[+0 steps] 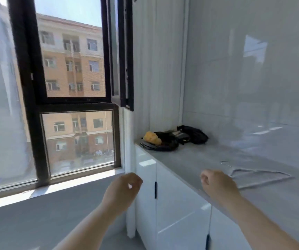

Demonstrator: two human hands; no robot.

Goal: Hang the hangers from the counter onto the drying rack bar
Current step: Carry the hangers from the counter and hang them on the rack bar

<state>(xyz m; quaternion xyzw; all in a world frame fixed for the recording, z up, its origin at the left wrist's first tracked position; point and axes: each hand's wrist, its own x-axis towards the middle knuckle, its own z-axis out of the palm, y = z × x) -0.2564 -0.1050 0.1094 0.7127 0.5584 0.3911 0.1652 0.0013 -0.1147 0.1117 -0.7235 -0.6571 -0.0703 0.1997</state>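
Observation:
A pale grey hanger (261, 175) with a thin metal hook lies flat on the grey counter (199, 159) at the right. My right hand (217, 183) hovers over the counter's front edge, just left of the hanger, fingers loosely curled and holding nothing. In front of the white cabinet's left corner, my left hand (122, 188) hangs in the air, loosely curled and empty as well. No drying rack bar is in view.
Black bags and a yellow object (152, 138) sit piled at the counter's far end by the wall. White cabinet doors (179, 204) with black handles stand below the counter. A black-framed window (73, 98), one sash swung inward, fills the left above a grey sill.

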